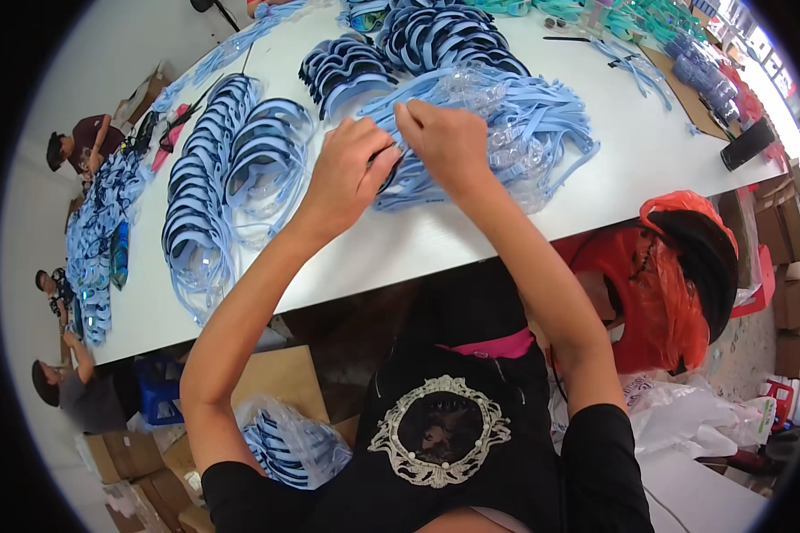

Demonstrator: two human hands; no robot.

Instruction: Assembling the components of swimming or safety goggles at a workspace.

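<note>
My left hand [351,169] is closed, its fingers bent round a small dark piece [388,174] that shows only in part at the fingertips. Close beside it, my right hand [444,147] is pinched shut; what its fingers hold is hidden. Both hands are above the near side of a big heap of light blue straps [542,107] with clear plastic parts. Beyond them stand stacked light blue and dark goggle frames [356,71], with a larger stack of frames [453,40] to its right.
Rows of blue goggle frames [200,191] with straps lie left on the white table [347,266]. Teal straps [631,22] are heaped far right, near a dark cylinder [748,145]. Red plastic bags [676,293] hang right of my body. Other people [93,147] sit far left.
</note>
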